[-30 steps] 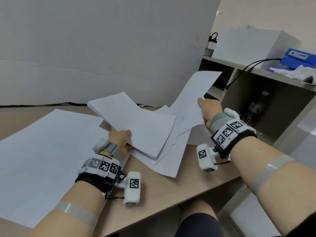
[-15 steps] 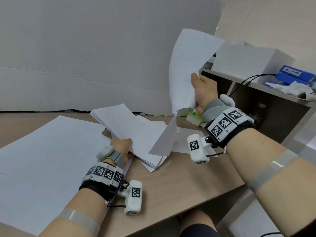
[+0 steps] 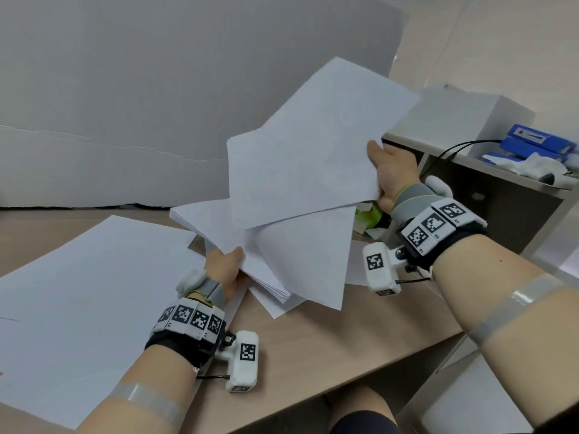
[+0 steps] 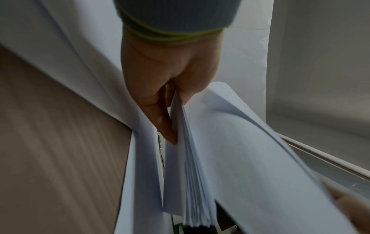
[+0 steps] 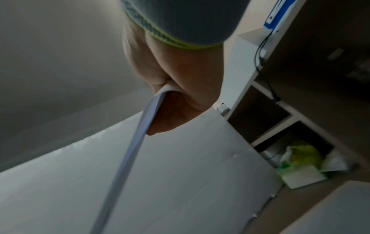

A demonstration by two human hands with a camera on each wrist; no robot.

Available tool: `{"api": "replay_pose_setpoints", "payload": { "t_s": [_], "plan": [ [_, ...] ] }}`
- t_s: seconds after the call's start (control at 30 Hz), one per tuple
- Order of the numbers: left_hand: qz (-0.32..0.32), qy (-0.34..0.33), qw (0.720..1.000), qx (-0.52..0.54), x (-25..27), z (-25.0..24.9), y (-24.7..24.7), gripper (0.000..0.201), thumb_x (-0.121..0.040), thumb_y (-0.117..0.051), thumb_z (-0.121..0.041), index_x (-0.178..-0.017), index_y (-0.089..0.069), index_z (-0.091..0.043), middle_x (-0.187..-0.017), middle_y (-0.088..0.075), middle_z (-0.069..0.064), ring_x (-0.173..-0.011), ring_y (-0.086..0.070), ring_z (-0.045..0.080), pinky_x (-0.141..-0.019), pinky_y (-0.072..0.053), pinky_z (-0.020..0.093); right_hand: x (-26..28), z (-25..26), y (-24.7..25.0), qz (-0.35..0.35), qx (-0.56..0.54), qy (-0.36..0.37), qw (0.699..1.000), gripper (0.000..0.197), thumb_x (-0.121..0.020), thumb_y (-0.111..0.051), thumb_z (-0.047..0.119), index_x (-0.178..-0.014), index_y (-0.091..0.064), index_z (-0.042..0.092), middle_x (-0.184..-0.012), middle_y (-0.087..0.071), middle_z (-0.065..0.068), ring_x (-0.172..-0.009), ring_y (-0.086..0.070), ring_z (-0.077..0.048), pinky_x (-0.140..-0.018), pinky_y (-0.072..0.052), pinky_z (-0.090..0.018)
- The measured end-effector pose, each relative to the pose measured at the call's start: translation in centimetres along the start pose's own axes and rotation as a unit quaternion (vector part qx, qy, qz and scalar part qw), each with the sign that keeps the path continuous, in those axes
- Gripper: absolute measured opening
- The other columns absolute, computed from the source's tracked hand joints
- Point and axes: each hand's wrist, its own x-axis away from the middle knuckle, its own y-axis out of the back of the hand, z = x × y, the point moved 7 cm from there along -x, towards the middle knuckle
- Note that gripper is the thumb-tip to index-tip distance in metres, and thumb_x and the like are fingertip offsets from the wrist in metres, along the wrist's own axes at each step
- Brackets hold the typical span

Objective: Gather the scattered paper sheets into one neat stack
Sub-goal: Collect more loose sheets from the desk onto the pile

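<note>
Head view: loose sheets in mid-air, both grips at risk

Risks first. Could lose the lifted sheets (image 3: pixel 307 145): held by one edge only, fanned and drooping, so a quick swing may peel one away or crease it. Could land askew on the held stack (image 3: pixel 219 227), corners already splayed, leaving a ragged pile. Could also knock over the clutter by the shelf (image 3: pixel 488 195) on the right. May let the stack's lower sheets slip onto the tabletop (image 3: pixel 313 349), since only one corner is gripped.

Pose next. Right hand (image 3: pixel 393 173) raised above the tabletop, thumb and fingers pinching the sheets' right edge, wrist turned inward. Left hand (image 3: pixel 224 267) low, fingers (image 4: pixel 160 120) pressed together under the stack, thumb on top, clamping its near corner. Large sheet (image 3: pixel 78 296) flat on the left, untouched.
</note>
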Motion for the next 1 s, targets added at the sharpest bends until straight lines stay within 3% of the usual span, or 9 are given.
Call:
{"api": "replay_pose_setpoints", "payload": {
  "t_s": [0.07,0.2,0.3,0.4,0.53,0.63,0.7,0.87,1.0],
  "plan": [
    [0.008,-0.002,1.0,0.008,0.2,-0.3,-0.1,0.014,-0.095,-0.054,-0.006,-0.106,-0.062,-0.007,-0.112,-0.066,0.025,-0.103,-0.065,0.045,-0.08,-0.058,0.06,-0.2,-2.2,1.4,-0.001,0.017,-0.031,0.999,0.014,-0.099,-0.058,0.018,-0.093,-0.068,0.009,-0.091,-0.071,-0.007,-0.073,-0.068,-0.019,-0.071,-0.06,-0.035],
    [0.056,-0.003,0.998,-0.019,-0.1,-0.6,-0.9,0.016,-0.094,-0.053,0.005,-0.101,-0.062,-0.006,-0.083,-0.059,0.007,-0.074,-0.058,0.016,-0.056,-0.053,0.016,-0.2,-7.4,3.9,0.011,0.066,-0.102,0.993,0.019,-0.098,-0.059,0.019,-0.107,-0.067,0.003,-0.09,-0.071,-0.008,-0.073,-0.068,-0.022,-0.067,-0.057,-0.034],
    [0.068,-0.008,0.997,-0.018,-0.2,-1.0,-1.0,0.012,-0.095,-0.057,-0.008,-0.083,-0.055,-0.01,-0.078,-0.055,0.012,-0.074,-0.052,0.027,-0.062,-0.051,0.029,-0.2,-10.6,5.9,0.01,0.098,-0.137,0.986,0.019,-0.099,-0.059,0.019,-0.091,-0.066,0.004,-0.092,-0.071,-0.012,-0.073,-0.067,-0.025,-0.066,-0.057,-0.032],
    [0.086,0.003,0.996,0.031,-0.4,-0.7,-1.1,0.02,-0.101,-0.055,-0.025,-0.103,-0.066,-0.009,-0.101,-0.07,0.012,-0.09,-0.064,0.032,-0.084,-0.051,0.044,-0.6,-13.0,7.4,0.003,0.132,-0.155,0.979,0.025,-0.098,-0.06,0.022,-0.1,-0.065,-0.002,-0.102,-0.07,-0.018,-0.076,-0.066,-0.027,-0.074,-0.055,-0.038],
    [0.117,0.005,0.993,-0.011,-0.5,-0.2,-2.1,0.03,-0.102,-0.055,-0.029,-0.11,-0.066,-0.003,-0.096,-0.071,0.014,-0.083,-0.066,0.031,-0.072,-0.053,0.036,-1.0,-14.6,8.2,-0.026,0.156,-0.145,0.977,0.039,-0.098,-0.059,0.025,-0.113,-0.062,-0.011,-0.095,-0.071,-0.016,-0.078,-0.065,-0.027,-0.079,-0.054,-0.042],
    [0.123,0.033,0.991,-0.033,-0.4,0.7,-2.2,0.035,-0.102,-0.054,-0.029,-0.125,-0.062,-0.004,-0.118,-0.072,0.016,-0.108,-0.067,0.039,-0.098,-0.052,0.052,-1.0,-16.0,7.2,-0.021,0.166,-0.142,0.976,0.038,-0.097,-0.058,0.028,-0.103,-0.063,-0.01,-0.089,-0.07,-0.018,-0.077,-0.064,-0.026,-0.072,-0.052,-0.037],
    [0.123,0.053,0.99,-0.043,-0.2,1.0,-2.2,0.039,-0.102,-0.054,-0.034,-0.127,-0.062,-0.005,-0.123,-0.069,0.02,-0.115,-0.064,0.043,-0.105,-0.045,0.059,-0.6,-16.6,6.3,-0.001,0.179,-0.144,0.973,0.03,-0.099,-0.056,0.029,-0.082,-0.063,0.005,-0.079,-0.066,-0.01,-0.072,-0.061,-0.024,-0.061,-0.048,-0.029],
    [0.16,0.061,0.985,-0.037,-0.1,0.7,-2.3,0.047,-0.092,-0.064,-0.045,-0.122,-0.066,-0.009,-0.12,-0.07,0.019,-0.112,-0.066,0.042,-0.101,-0.05,0.055,-1.1,-17.7,4.9,0.021,0.189,-0.135,0.972,0.022,-0.098,-0.058,0.032,-0.084,-0.067,0.017,-0.085,-0.069,-0.004,-0.085,-0.066,-0.027,-0.074,-0.053,-0.035],
    [0.25,0.067,0.964,-0.067,1.5,0.8,-3.2,0.042,-0.092,-0.067,-0.029,-0.13,-0.062,-0.011,-0.123,-0.071,0.011,-0.109,-0.07,0.03,-0.089,-0.058,0.041,-1.9,-17.7,3.9,0.03,0.194,-0.124,0.973,0.022,-0.096,-0.059,0.034,-0.084,-0.07,0.019,-0.095,-0.074,-0.01,-0.09,-0.07,-0.032,-0.087,-0.056,-0.05]
  ]
}}
